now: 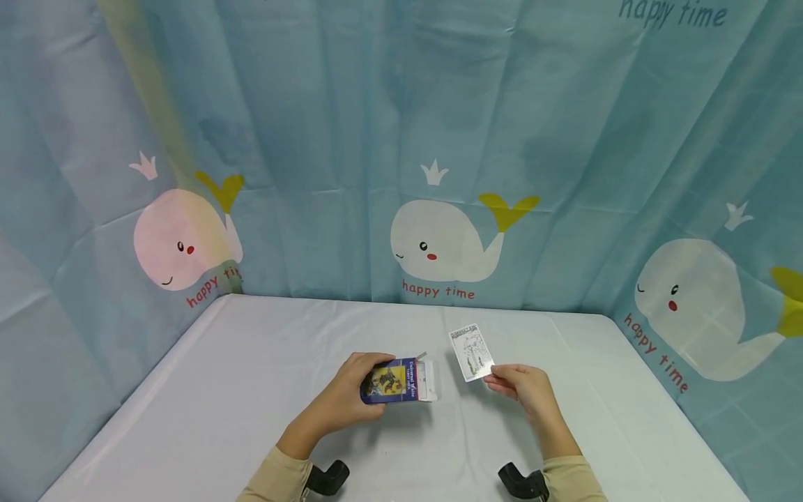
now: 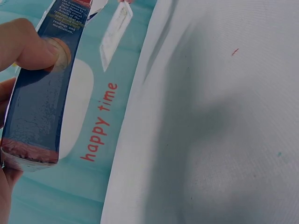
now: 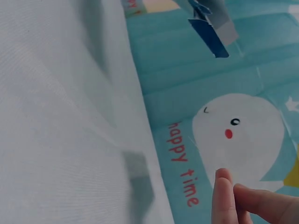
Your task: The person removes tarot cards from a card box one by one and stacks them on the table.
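My left hand (image 1: 343, 399) grips a blue tarot card box (image 1: 390, 381) above the table, fingers on the far side and thumb on the near side. The box lies sideways, its yellow picture facing up and its torn-looking open end with white flaps pointing right. In the left wrist view the thumb presses the dark blue printed side of the box (image 2: 39, 102). To the right, my right hand (image 1: 527, 392) pinches a white card (image 1: 472, 353) with black line drawing by its lower right corner. The right wrist view shows the pinching fingers (image 3: 225, 198), but not the card.
A white cloth covers the table (image 1: 251, 390), with shadows of hands, box and card on it. Behind and at both sides hangs a blue curtain (image 1: 314, 139) with whale prints. Black curved pieces (image 1: 329, 478) sit at both wrists.
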`<state>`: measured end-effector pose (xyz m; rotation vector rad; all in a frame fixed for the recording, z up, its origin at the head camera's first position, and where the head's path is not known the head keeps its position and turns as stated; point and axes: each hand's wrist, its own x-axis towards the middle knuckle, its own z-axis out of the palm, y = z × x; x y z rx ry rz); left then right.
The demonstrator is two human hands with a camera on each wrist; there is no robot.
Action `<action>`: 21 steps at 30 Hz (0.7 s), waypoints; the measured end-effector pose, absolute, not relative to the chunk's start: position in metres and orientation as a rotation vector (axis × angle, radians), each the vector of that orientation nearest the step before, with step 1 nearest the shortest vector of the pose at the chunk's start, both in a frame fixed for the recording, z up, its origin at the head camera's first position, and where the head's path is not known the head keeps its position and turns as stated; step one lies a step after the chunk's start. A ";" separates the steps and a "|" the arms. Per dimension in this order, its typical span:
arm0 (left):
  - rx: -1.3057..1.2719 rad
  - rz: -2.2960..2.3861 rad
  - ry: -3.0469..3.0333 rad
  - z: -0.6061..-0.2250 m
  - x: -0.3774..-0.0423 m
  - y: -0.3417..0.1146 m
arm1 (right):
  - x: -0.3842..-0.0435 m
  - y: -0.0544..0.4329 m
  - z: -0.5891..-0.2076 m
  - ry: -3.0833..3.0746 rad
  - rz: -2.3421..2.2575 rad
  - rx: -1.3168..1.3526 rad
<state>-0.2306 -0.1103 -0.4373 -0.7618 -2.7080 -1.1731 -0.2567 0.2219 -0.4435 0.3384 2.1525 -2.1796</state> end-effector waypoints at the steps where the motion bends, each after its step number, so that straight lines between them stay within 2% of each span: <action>1: -0.761 -1.171 -2.709 -0.437 -0.231 -0.110 | -0.257 0.222 -0.445 2.140 -2.186 0.350; 21: -0.769 -1.170 -2.701 -0.435 -0.229 -0.111 | -0.263 0.225 -0.471 1.998 -2.274 0.488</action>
